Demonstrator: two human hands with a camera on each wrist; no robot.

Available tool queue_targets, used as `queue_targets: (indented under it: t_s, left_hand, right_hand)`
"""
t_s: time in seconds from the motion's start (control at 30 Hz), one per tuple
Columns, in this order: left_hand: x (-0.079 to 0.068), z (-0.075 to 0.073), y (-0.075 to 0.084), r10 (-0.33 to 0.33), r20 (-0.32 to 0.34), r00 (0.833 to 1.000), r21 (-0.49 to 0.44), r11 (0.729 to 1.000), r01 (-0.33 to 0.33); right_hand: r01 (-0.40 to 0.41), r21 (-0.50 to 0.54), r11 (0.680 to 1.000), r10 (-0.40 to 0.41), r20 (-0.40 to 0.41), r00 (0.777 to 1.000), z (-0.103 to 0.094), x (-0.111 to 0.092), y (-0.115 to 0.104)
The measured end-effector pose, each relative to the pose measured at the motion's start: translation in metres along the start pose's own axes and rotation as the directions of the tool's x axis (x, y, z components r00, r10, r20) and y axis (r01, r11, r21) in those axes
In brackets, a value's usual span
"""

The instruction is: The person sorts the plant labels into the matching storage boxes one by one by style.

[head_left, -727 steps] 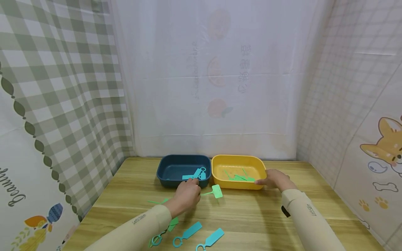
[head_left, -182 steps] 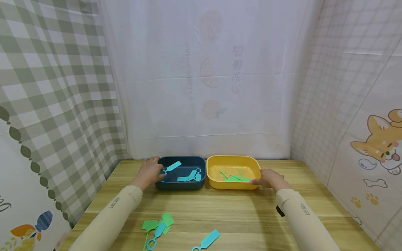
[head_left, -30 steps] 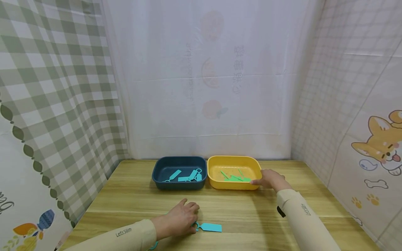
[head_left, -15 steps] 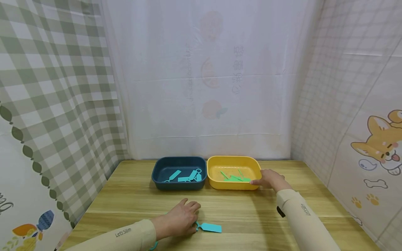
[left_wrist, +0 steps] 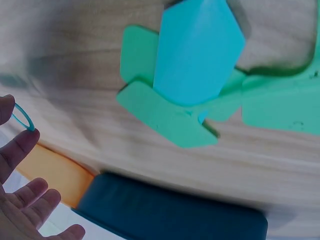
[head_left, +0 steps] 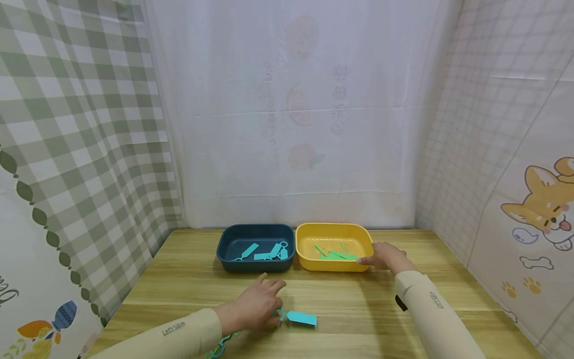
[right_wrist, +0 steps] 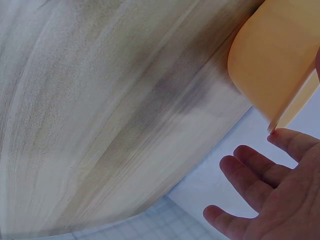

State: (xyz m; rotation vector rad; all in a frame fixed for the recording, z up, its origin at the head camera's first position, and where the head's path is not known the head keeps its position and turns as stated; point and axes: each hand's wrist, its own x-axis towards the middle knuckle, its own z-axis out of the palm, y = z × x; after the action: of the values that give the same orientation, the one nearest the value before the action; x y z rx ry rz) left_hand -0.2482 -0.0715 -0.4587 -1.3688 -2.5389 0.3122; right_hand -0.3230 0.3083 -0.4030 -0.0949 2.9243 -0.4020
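Observation:
My left hand [head_left: 257, 304] pinches the ring end of a blue plastic tag [head_left: 302, 318] between thumb and forefinger, just above the table; the other fingers are spread. In the left wrist view only the tag's thin ring [left_wrist: 31, 125] shows at the fingertips. My right hand [head_left: 389, 257] holds the right side of the yellow bin [head_left: 334, 265], thumb at the front rim and a fingertip on the outer edge. Several green tags [head_left: 337, 255] lie inside that bin. The dark blue bin [head_left: 257, 266] beside it contains several blue tags [head_left: 274, 251].
Under my left forearm, partly hidden, another blue tag [left_wrist: 197, 55] lies across several green tags [left_wrist: 165, 117] on the wooden table [head_left: 354, 319]. Both bins stand side by side near the white back curtain [head_left: 358, 164]. Checked cloth [head_left: 112, 124] hangs at the left.
Over the last half second my left hand has lifted slightly, tilting the pinched blue tag up from the table. Earlier, this hand was at the dark blue bin with another blue tag. The right hand stays put.

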Motion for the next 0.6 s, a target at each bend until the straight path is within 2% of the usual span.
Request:
queue_targets:
  t_s: [0.27,0.47,0.6]
  left_hand:
    - [0.003,-0.005,-0.012,-0.048,-0.004,0.999,0.005,0.999,0.048]
    - [0.002,-0.011,-0.02,-0.071,-0.055,0.996,0.044,0.996,0.074]
    - [0.002,-0.014,-0.026,-0.084,-0.053,0.995,0.052,0.995,0.087]
  right_hand:
    - [0.002,-0.004,1.0,-0.002,-0.004,1.0,0.0,0.0,0.0]
    - [0.001,-0.003,1.0,-0.001,0.005,1.0,0.0,0.0,0.001]
    - [0.003,0.0,1.0,-0.003,0.009,1.0,0.0,0.0,0.002]
